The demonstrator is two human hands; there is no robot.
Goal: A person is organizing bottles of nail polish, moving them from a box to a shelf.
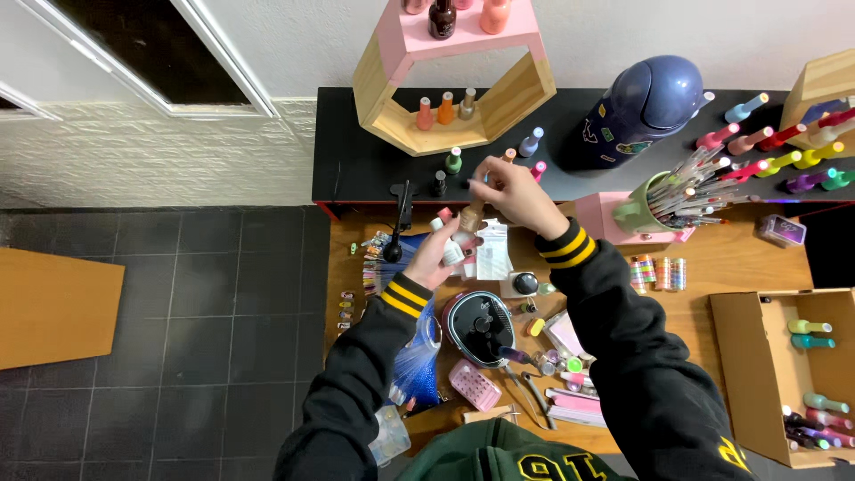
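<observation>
Above the far middle of the cluttered wooden desk [739,263], the left hand [436,254] clamps a small, rigid, likely glass, breakable beige nail-polish bottle [469,219], best gripped around its body, while right-hand fingers [492,175] pinch its cap.

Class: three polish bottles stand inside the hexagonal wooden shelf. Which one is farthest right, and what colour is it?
The olive-brown bottle stands farthest right; the two orange ones stand to its left.

Desk [730,258] crowded; polish bottles [445,111], brush cup [655,205] block reach.
</observation>
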